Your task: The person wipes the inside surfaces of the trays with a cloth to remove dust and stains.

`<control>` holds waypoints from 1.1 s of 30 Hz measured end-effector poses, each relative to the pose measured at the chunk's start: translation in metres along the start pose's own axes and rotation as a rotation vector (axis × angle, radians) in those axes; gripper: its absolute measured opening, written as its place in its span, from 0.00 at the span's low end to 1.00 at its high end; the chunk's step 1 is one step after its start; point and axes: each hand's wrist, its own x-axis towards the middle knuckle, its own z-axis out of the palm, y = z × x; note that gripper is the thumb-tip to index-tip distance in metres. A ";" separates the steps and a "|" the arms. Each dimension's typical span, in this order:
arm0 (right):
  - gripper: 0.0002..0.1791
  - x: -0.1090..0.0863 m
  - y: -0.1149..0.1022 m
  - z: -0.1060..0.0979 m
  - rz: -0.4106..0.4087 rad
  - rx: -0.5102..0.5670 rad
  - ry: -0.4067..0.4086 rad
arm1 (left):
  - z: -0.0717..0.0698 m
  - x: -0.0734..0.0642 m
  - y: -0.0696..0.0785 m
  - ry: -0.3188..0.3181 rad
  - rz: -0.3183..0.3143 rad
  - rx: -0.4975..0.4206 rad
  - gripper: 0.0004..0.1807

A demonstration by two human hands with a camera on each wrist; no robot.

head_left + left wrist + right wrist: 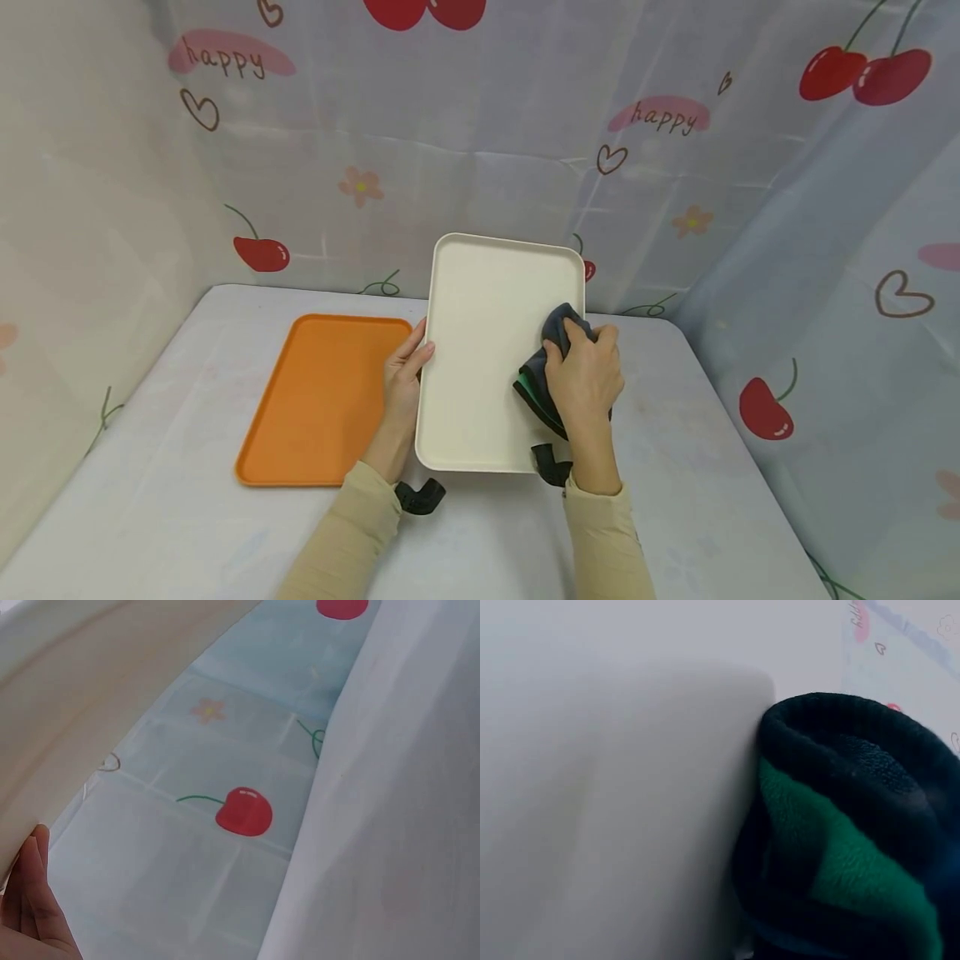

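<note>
A cream rectangular tray (pixel 487 350) is held up and tilted, its inner face toward the head camera. My left hand (pixel 405 387) grips its left edge, with the thumb at the rim. In the left wrist view, the fingers (pixel 37 870) show against the tray's underside (pixel 90 697). My right hand (pixel 587 375) holds a bunched dark grey and green cloth (pixel 536 379) against the right side of the tray's face. In the right wrist view the folded cloth (pixel 840 847) lies along the tray's pale surface (pixel 630 787), hiding the right fingers.
An orange tray (pixel 322 400) lies flat on the white-covered table (pixel 675 517), left of the cream tray. A printed curtain (pixel 487 108) with cherries hangs behind the table and along its right side. Dark wrist-camera mounts (pixel 420 497) stick out at both sleeves.
</note>
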 end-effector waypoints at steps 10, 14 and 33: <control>0.23 -0.006 -0.008 0.007 -0.072 0.002 0.024 | 0.000 0.000 0.000 -0.004 -0.010 0.002 0.26; 0.23 -0.010 -0.016 0.011 -0.117 0.018 0.027 | 0.002 -0.001 -0.001 -0.017 -0.005 0.011 0.26; 0.24 -0.032 -0.060 0.029 -0.382 0.023 0.032 | 0.004 -0.002 -0.005 -0.053 0.003 0.003 0.26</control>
